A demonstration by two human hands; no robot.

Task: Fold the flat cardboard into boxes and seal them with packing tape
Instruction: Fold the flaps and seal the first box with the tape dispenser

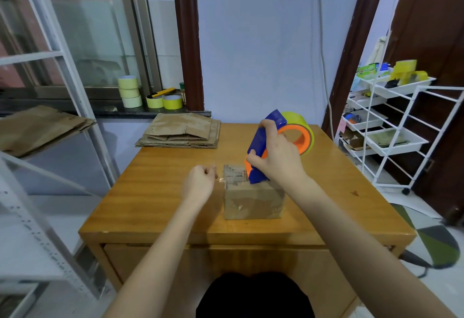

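A small folded cardboard box [253, 202] stands in the middle of the wooden table [155, 207]. My right hand [278, 159] grips a blue and orange tape dispenser [263, 146] with a yellow-green roll, its lower end pressed on the box's top. My left hand [199, 182] is just left of the box, fingers curled, pinching the free end of clear tape [221, 179] that runs to the box's top edge. A stack of flat cardboard [183, 130] lies at the table's far left corner.
Several tape rolls [130, 91] and a yellow utility knife [160, 93] sit on the window ledge behind. More flat cardboard [40, 129] lies on a white metal shelf at left. A white wheeled rack [391, 126] with trays stands at right.
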